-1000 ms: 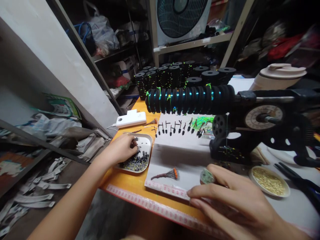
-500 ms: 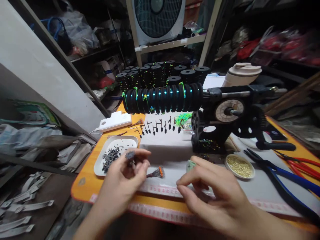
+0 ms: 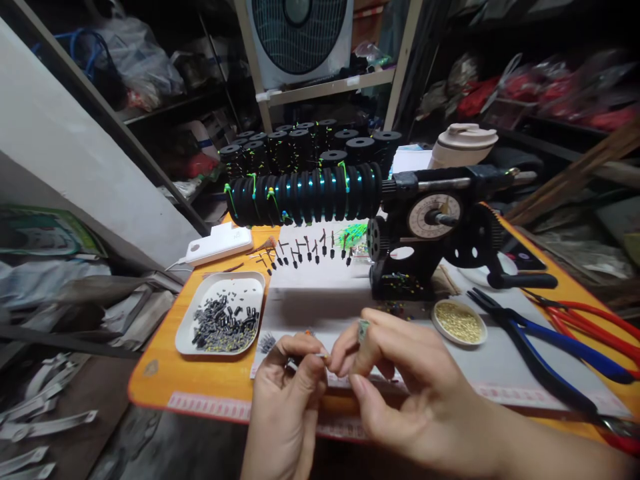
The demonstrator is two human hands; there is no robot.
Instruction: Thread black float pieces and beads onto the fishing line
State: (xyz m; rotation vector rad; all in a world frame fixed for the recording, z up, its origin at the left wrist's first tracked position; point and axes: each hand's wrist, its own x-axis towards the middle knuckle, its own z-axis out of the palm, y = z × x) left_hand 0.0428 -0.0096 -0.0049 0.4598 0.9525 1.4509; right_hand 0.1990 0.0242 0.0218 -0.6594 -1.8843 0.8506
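Near the table's front edge, my left hand (image 3: 295,383) is closed in a pinch on a tiny piece, too small to name. Close beside it, my right hand (image 3: 400,373) has its fingers bent together near the same piece; what they grip is hidden. A bit of green material (image 3: 363,330) wraps a right finger. A dark bristly bundle (image 3: 267,343) shows just behind my left hand. To the left is a white tray (image 3: 184,333) of small black and grey parts. Beyond my hands, a black ribbed roller (image 3: 305,193) with green threads extends from a cranked machine (image 3: 405,267).
A dish (image 3: 459,323) of gold bits, blue-handled pliers (image 3: 530,353) and red-handled tools (image 3: 590,320) lie on the right. A white power strip (image 3: 220,244) is at the left. Several black spools (image 3: 300,147) and a cup (image 3: 463,145) stand behind the machine.
My left hand has moved right, off the tray's edge, and pinches a tiny piece beside my right hand. The dark bristly bundle now sits behind it. The whole view has shifted slightly.
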